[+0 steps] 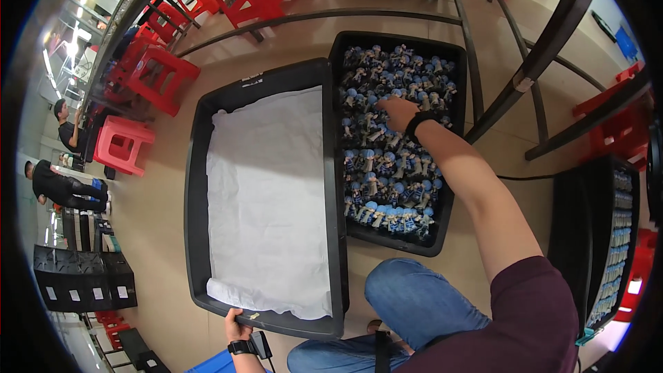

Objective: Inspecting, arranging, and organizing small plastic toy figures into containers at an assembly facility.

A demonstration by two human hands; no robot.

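Observation:
At the lower left, my left hand [237, 324] grips the near rim of a large black plastic tray [195, 186], its thumb on the edge. White sheet material [269, 186] lines this tray. Beside it on the right stands a second black tray [434, 247] that holds many small figurines [387, 159] with light blue heads, set in rows. My right hand [400, 113] reaches into the upper part of that tray. Its fingers are drawn together among the figurines, and whatever lies between the fingertips is hidden.
Another black tray [583, 235] with rows of figurines stands at the right. Dark metal frame legs [532, 69] rise at the upper right. Red plastic stools [162, 79] stand at the upper left. Two people [65, 186] are at the far left, near stacked black trays [86, 280].

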